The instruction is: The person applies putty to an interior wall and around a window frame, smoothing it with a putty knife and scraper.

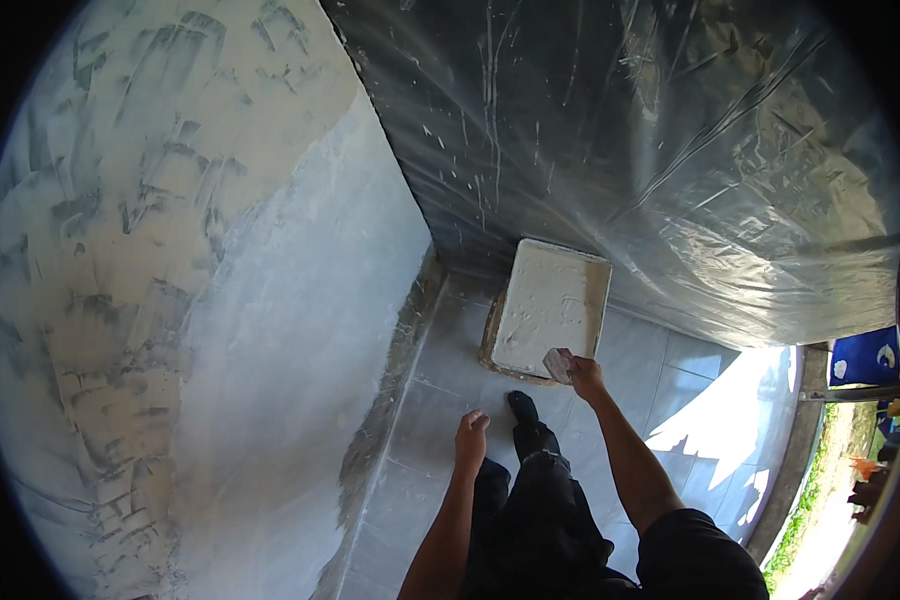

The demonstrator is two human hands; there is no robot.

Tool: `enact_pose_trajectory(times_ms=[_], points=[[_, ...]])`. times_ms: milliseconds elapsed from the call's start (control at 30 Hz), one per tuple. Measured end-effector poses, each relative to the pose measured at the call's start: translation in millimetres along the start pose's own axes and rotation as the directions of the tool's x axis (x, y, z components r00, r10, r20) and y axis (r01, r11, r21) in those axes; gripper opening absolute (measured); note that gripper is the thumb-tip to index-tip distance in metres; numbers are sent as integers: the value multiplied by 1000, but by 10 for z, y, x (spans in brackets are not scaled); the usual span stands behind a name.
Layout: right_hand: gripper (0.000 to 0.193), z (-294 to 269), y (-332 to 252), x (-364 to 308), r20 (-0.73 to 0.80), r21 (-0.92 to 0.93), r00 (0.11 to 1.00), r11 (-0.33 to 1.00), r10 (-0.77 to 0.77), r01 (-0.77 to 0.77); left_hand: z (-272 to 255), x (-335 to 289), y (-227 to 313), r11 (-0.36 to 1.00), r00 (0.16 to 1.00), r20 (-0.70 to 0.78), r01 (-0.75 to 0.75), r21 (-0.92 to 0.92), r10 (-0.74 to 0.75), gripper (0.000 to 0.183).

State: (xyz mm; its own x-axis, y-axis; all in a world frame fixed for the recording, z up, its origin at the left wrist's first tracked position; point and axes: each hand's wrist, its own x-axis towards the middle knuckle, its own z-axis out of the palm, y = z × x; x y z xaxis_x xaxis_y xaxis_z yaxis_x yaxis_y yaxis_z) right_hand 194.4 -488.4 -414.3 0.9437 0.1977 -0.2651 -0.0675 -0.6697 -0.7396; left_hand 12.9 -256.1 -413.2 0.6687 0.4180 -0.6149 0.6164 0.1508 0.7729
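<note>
**Right hand (584, 376) closed on a pale flat tool (557, 364) at the tray's near right corner**

The tool is gripped at its right end, with its exposed part pointed left over the corner of the tray (599, 295); whether the rim is touched cannot be told. By its small size beside the hand, it is judged light, and by its flat outline, fairly stiff. Its surface is whitened, so a slippery face may be expected, and the hold is best kept at the end under the fingers. Its material cannot be made out.

The tray is filled with pale paste (548, 305), which looks thick and soft, since dents and ridges are held in its surface. Considerable weight is suggested; if it were lifted, both long rims would best be grasped and kept level.

The left hand (472, 430) is held nearer and to the left, its fingers folded in, with nothing seen in it. Farther left, the wall (280, 300) is partly coated.
</note>
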Motion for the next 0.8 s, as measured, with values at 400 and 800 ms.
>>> enact_pose_trajectory(times_ms=[400,800], points=[[47,325,135,525,371,-25,928,998,-47,61,1150,679,-41,649,830,310,557,-518,-465,69],[34,490,244,744,434,-80,893,983,-116,166,1333,1051,154,307,861,299,439,-844,-411,85]])
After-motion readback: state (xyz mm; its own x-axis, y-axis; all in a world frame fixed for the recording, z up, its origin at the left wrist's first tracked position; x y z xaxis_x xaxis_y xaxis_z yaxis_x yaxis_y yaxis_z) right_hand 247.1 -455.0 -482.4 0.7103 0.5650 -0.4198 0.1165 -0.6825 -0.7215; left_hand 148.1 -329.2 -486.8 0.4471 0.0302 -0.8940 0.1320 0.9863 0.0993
